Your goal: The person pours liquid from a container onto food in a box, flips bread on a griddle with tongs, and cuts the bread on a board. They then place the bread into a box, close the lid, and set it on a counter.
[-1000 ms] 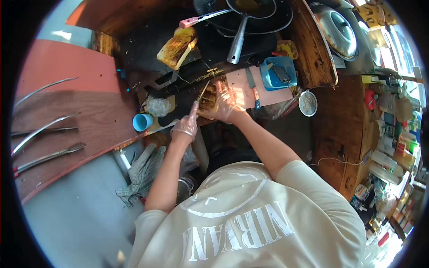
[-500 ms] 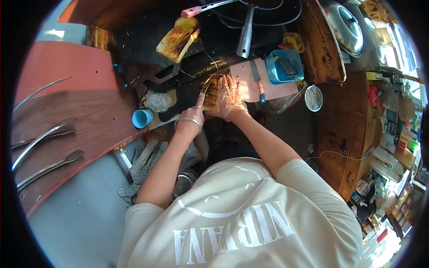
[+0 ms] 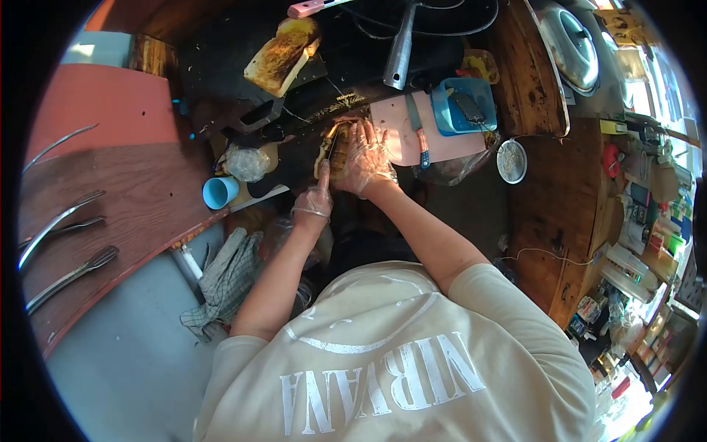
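My left hand (image 3: 314, 201), in a clear plastic glove, is closed with its index finger stretched along a thin knife (image 3: 331, 147); the handle is hidden. The blade lies at the left part of a browned, grilled piece of bread (image 3: 340, 158). Gloved as well, my right hand (image 3: 367, 158) rests flat on the right part of that bread, fingers stretched out. Beyond, on the dark surface, sits a browned slice of toast (image 3: 283, 57). A second knife (image 3: 422, 144) with a patterned handle lies on the pink board (image 3: 394, 136) to the right.
A blue container (image 3: 464, 107) stands by the pink board. Left of my hands are a blue cup (image 3: 219, 193) and a plastic-wrapped bundle (image 3: 248, 163). A metal handle (image 3: 401, 55) extends from beyond. Metal tongs (image 3: 70, 280) lie far left; a small strainer (image 3: 512, 161) is at right.
The view has shifted, so most things appear slightly further left. My left hand has drawn a little back towards me along the bread, while my right hand stays flat on it.
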